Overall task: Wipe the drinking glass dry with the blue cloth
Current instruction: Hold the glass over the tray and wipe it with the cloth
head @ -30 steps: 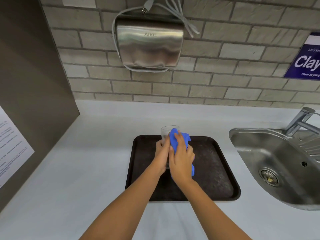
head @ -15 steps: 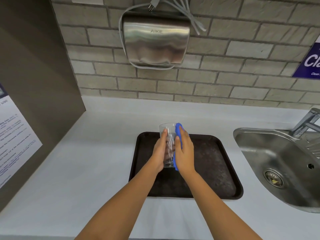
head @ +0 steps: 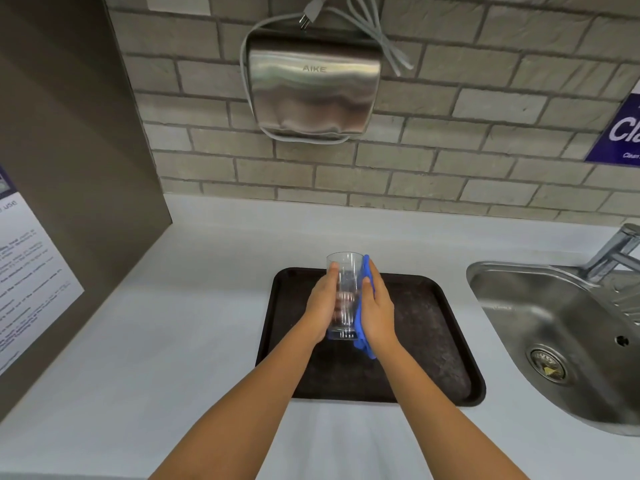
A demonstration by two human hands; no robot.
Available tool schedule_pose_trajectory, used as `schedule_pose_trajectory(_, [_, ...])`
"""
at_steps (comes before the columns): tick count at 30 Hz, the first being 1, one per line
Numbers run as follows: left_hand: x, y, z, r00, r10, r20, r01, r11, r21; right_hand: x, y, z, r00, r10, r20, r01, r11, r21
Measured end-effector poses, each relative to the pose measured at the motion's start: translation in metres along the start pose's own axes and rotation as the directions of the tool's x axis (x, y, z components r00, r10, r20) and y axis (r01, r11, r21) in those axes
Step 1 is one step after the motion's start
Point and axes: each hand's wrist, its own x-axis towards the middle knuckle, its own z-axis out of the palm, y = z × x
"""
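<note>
Glass (head: 344,299) is the thing I hold now, a clear drinking glass, upright, between my two hands and above the far part of the dark tray (head: 436,344). Whether its base touches the tray or is a little lifted, I cannot tell. My two bare forearms come up from the near edge of the white desk (head: 145,341) and meet at the glass. My left hand (head: 320,311) lies flat on the left side of the glass, its fingers (head: 333,271) pressed together and stretched along the wall up to near the rim. My right hand (head: 379,311) is on the right side, also with the fingers together, and it presses the blue cloth (head: 363,313) against the glass. The cloth is folded thin between my palm and the glass; one end shows above my fingertips near the rim, and the other end hangs out below the heel of my hand, over the tray. The tray lies flat on the desk, and its surface looks worn and spotted. To the right of the tray, apart from it, is a steel sink (head: 540,320) with a drain, and a tap (head: 616,251) stands at its far side. Behind all this is a brick wall, where a metal hand dryer (head: 313,91) hangs with a grey cable (head: 377,36) looped around it.
</note>
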Motion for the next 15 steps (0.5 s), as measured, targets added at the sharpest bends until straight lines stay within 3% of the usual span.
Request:
schedule_pose_trajectory(3, [-0.001,-0.005,0.004,0.996,0.082,-0.031,-0.079,0.993,0.082,0.003,0.007,0.001,0.995,-0.1,0.012,0.101,0.981,-0.163])
schedule_pose_trajectory(5, [0.001,-0.008,0.003,0.995,0.093,-0.028,-0.093,0.995,0.029,0.001,0.01,0.006,0.985,-0.17,0.018,0.168,0.95,-0.264])
schedule_pose_trajectory(9, [0.007,-0.01,-0.006,0.994,0.102,-0.029,-0.105,0.989,-0.109,-0.015,0.02,0.02,0.923,-0.381,0.058,0.349,0.763,-0.545])
schedule_pose_trajectory(10, [0.007,-0.011,-0.009,0.996,0.087,-0.027,-0.09,0.988,-0.129,-0.017,0.022,0.02,0.906,-0.418,0.069,0.385,0.745,-0.545])
schedule_pose_trajectory(12, [0.006,-0.014,-0.01,0.998,0.062,0.02,-0.059,0.986,-0.155,-0.017,0.021,0.017,0.925,-0.375,0.054,0.363,0.834,-0.416])
schedule_pose_trajectory(15, [0.004,-0.012,-0.012,0.996,0.027,0.088,-0.01,0.982,-0.188,-0.006,0.013,0.009,0.992,-0.123,0.008,0.123,0.989,-0.085])
